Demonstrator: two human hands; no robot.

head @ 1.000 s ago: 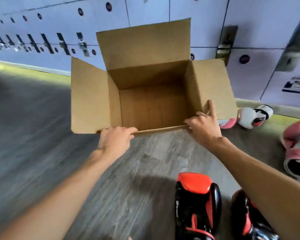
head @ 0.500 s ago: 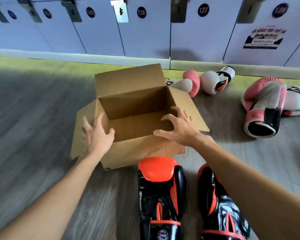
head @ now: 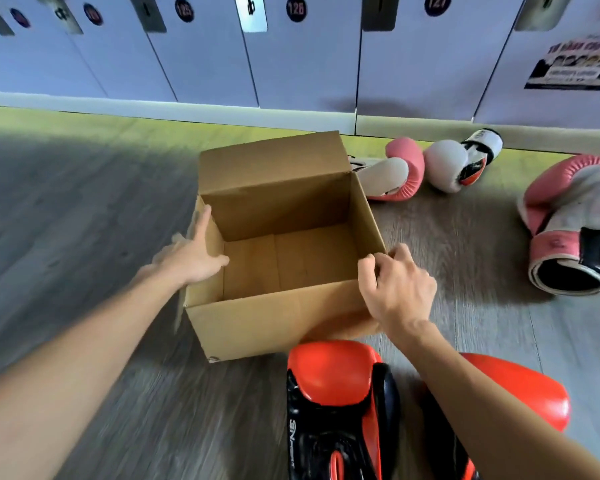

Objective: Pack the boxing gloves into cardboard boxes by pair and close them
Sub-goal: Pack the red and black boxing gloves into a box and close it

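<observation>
An open, empty cardboard box [head: 257,327] stands on the floor in front of me, its far flap upright. My left hand [head: 191,256] lies flat with straight fingers on the box's left wall and flap. My right hand [head: 395,289] curls at the near right corner, fingers on the right flap's edge. Two red-and-black boxing gloves [head: 340,410] [head: 520,396] lie just in front of the box. Two pink-and-white gloves [head: 395,174] [head: 458,161] lie behind the box to the right, and a larger pink glove [head: 568,223] lies at the far right.
A row of pale numbered lockers [head: 305,57] runs along the wall behind the box, with a poster [head: 572,64] on one door. The grey wood-look floor [head: 84,220] stretches to the left of the box.
The box has come down from the air onto the floor. My left hand moved up along the left wall. My right hand shifted from the box's opening to the near right corner and curled.
</observation>
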